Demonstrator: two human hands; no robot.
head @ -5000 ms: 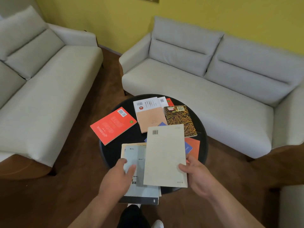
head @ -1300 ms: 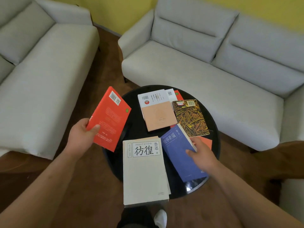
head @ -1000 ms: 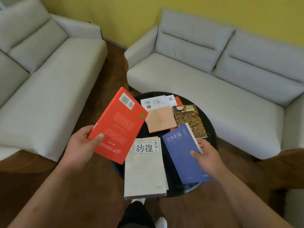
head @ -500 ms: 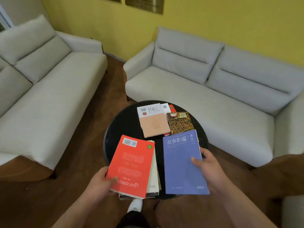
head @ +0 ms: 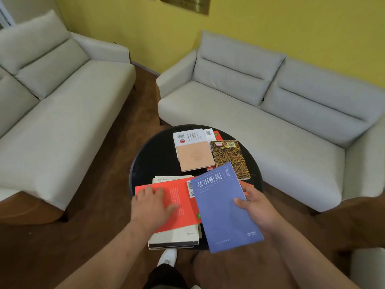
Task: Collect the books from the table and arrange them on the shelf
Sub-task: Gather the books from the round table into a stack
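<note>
Here the blue book point(head: 218, 217), gripped by the right hand point(head: 258, 207), is overlapping the red book point(head: 183, 197) pressed under the flat left hand point(head: 150, 207).

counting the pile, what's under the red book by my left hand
Under the red book lies a cream book, with a dark-edged book beneath it. Their covers, and any more books between, are hidden.

Blue book point(head: 226, 209) with white lettering; red book point(head: 181, 202); tan book point(head: 194, 156); brown book point(head: 231, 159) patterned with yellow twigs; black table point(head: 154, 155); pale grey sofas point(head: 260, 113); yellow wall point(head: 270, 24).
</note>
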